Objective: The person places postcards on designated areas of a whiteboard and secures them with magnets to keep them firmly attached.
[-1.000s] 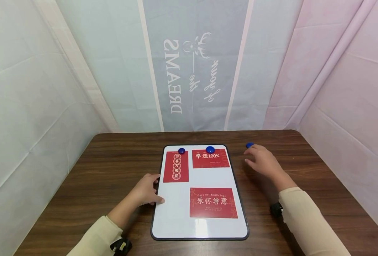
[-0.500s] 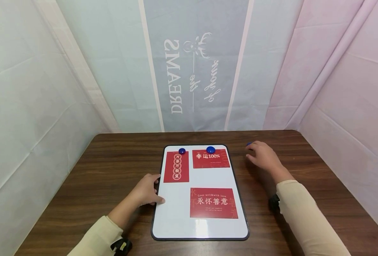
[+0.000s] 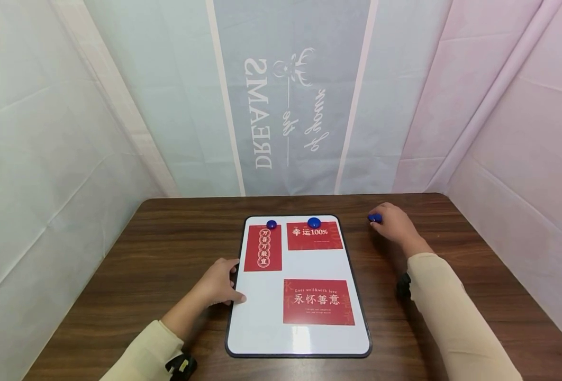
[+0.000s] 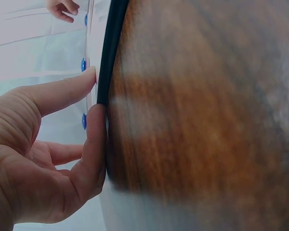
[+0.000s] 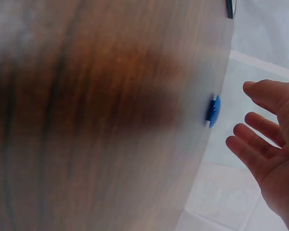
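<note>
Fingers of right hand point(image 3: 394, 223) spread, just short of blue magnet point(image 3: 374, 217), nothing pinched; a nudge could skid it. Left hand point(image 3: 219, 286) presses whiteboard point(image 3: 262, 333) edge flat.

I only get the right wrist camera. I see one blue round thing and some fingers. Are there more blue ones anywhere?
Observer: Yes. A small blue magnet and a bigger blue magnet sit at the far edge of a whiteboard, each at the top of a red card.
Operator: Who's holding that board?
Observer: The left hand rests on its left edge, with the fingers against the black frame.
Operator: Does every card have a magnet?
Observer: No. The near red card lies on the board with no magnet on it.
</note>
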{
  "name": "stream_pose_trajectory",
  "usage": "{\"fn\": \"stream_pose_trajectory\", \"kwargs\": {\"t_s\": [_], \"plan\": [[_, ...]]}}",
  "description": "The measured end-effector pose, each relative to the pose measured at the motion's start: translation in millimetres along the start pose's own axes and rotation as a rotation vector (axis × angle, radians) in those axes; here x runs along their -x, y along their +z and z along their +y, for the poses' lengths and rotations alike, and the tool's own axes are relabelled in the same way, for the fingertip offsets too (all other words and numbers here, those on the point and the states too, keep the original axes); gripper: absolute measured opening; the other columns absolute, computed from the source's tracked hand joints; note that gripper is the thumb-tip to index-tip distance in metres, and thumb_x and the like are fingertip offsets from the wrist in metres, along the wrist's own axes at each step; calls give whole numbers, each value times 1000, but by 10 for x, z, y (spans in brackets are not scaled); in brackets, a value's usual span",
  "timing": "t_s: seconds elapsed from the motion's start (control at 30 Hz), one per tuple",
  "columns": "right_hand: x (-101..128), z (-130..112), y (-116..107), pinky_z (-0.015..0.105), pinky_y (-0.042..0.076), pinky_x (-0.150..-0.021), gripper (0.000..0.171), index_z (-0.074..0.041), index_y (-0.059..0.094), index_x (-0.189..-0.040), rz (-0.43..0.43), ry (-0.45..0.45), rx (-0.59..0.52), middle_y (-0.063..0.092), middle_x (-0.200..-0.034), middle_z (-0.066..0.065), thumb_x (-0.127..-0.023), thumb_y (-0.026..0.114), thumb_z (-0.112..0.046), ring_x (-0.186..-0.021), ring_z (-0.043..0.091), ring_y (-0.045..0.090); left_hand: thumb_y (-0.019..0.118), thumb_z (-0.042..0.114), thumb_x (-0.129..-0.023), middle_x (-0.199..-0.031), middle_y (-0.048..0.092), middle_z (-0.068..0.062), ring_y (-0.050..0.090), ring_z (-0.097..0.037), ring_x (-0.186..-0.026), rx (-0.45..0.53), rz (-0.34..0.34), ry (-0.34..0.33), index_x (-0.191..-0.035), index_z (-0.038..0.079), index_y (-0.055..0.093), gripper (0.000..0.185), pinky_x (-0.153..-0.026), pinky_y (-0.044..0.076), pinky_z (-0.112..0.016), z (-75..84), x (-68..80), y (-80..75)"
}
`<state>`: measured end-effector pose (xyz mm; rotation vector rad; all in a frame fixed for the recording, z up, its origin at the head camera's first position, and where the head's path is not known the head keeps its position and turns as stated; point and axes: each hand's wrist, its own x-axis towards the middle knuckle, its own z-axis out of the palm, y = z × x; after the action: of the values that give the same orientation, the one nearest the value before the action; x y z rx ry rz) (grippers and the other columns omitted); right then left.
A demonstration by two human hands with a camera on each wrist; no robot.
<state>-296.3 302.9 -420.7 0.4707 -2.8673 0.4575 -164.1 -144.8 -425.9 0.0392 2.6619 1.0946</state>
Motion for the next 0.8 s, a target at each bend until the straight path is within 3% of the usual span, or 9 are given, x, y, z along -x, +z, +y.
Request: {"fn": "stream_pose_trajectory", "kwargs": {"t_s": [0.4, 0.8], "plan": [[-178, 119, 95, 61, 40, -100, 36, 10, 59, -121, -73, 46, 15, 51, -127, 33, -89, 65, -4, -117, 50, 48, 93, 9, -62, -121, 50, -20, 62, -26, -88, 3, 1, -11, -140, -3, 46, 91, -50, 57, -29, 19, 5, -2], [-238, 115, 161, 62, 40, -99, 35, 9, 61, -121, -157, 101, 56, 53, -124, 34, -86, 55, 8, -114, 50, 51, 93, 11, -62, -118, 51, -18, 60, -24, -85, -16, 2, -11, -139, -2, 47, 91, -50, 56, -29, 16, 9, -6]]}}
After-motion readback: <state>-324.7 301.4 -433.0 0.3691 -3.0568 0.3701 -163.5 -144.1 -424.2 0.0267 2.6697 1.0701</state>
